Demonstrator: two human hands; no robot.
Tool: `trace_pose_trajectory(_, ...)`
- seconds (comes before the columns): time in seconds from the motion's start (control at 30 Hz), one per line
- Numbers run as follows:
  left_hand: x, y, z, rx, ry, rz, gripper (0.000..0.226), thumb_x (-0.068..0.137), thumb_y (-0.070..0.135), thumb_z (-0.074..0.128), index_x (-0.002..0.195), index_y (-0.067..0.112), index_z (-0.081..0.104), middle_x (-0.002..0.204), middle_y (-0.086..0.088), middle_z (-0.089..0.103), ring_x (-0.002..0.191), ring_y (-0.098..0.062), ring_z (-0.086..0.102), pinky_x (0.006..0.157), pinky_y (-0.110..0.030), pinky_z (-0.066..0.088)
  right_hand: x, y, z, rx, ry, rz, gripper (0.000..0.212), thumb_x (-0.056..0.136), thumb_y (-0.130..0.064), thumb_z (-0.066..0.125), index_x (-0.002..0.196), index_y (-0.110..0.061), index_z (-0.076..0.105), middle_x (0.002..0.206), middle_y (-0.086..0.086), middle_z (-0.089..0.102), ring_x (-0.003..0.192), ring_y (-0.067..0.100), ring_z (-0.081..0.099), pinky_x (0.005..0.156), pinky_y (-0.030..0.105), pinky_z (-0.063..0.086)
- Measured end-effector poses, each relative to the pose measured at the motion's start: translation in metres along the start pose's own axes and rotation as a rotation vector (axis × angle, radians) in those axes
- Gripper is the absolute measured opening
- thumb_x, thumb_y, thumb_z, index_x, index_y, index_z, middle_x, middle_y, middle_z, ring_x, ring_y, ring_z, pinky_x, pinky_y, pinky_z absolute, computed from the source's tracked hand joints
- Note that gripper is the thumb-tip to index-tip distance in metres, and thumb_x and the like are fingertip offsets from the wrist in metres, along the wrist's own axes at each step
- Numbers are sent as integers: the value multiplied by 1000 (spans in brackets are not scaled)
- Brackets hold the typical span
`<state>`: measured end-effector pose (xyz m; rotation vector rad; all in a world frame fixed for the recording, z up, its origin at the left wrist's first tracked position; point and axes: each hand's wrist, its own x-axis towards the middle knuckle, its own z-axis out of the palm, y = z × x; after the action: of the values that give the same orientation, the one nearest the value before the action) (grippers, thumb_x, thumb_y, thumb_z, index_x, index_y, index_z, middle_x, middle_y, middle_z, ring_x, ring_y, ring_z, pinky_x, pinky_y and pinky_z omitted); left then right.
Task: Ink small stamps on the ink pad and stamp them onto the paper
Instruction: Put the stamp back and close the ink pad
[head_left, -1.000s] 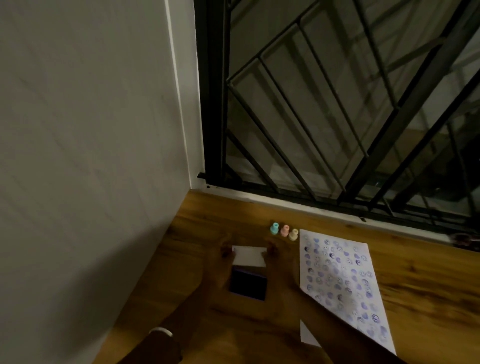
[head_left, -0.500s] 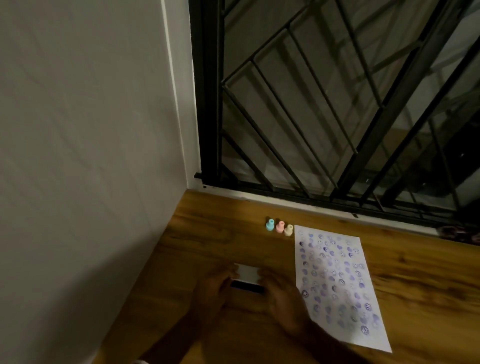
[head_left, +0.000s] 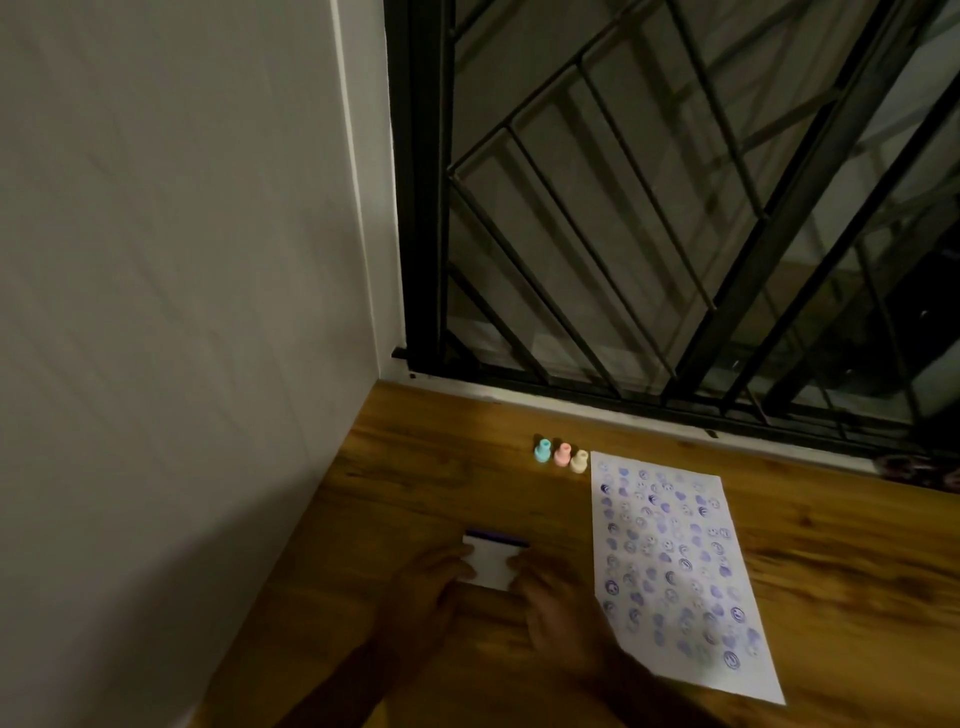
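On the wooden desk (head_left: 415, 467), the left hand (head_left: 421, 587) sits at about 7 o'clock from the three stamps, its fingers (head_left: 457, 564) clamped on the left edge of the ink pad (head_left: 493, 564). The white lid is nearly shut, with only a dark strip of ink showing along the far edge. The right hand (head_left: 556, 597) has its fingers pinching the pad's right edge. At 12 o'clock from the pad stand the teal stamp (head_left: 543, 450), pink stamp (head_left: 562, 454) and cream stamp (head_left: 578, 461), untouched. At 3 o'clock lies the paper (head_left: 675, 561), densely stamped. Risk: a lid pressed askew could smear ink onto fingertips, and the right forearm, just beside the sheet, could smudge fresh prints.
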<state>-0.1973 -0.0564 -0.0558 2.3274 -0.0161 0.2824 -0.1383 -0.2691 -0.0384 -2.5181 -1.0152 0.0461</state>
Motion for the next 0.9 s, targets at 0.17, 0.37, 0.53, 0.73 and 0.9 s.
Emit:
trace_pose_trajectory(0.17, 11, 6, -5, 13, -22, -10, 42, 90, 33, 59, 131, 31, 52, 148, 13, 38, 135, -4, 35, 113, -27, 34, 2, 3, 9, 37, -12, 130, 50, 84, -56, 46, 131, -40, 40, 153, -11, 27, 137, 15, 24, 109, 42, 34)
trace_pose_trajectory(0.37, 27, 1, -8, -6, -210, -46, 67, 83, 50, 63, 142, 26, 39, 152, 12, 27, 141, -8, 25, 118, -27, 22, 9, 13, 22, 29, -47, 188, 59, 83, -65, 43, 136, -41, 33, 153, -6, 27, 138, 18, 26, 111, 38, 28)
trace_pose_trajectory(0.53, 35, -1, -10, 45, -226, -4, 66, 83, 46, 66, 140, 21, 43, 151, 5, 32, 138, -9, 29, 113, -21, 22, 15, 22, 24, 125, -85, 232, 45, 85, -54, 50, 126, -39, 42, 145, -1, 41, 131, 19, 38, 105, 27, 27)
trace_pose_trajectory(0.73, 37, 2, -11, 125, -229, 17, 63, 86, 44, 63, 141, 22, 42, 152, 2, 33, 139, -13, 29, 112, -24, 23, 23, 28, 22, 147, -91, 223, 57, 87, -37, 60, 137, -39, 34, 147, -4, 39, 133, 13, 33, 108, 28, 25)
trace_pose_trajectory(0.9, 33, 5, -6, 126, -183, 18, 62, 87, 46, 59, 141, 21, 41, 152, 1, 34, 138, -13, 30, 111, -22, 20, 26, 27, 13, 80, -93, 145, 58, 87, -30, 61, 138, -37, 35, 148, -2, 39, 134, 19, 34, 109, 31, 30)
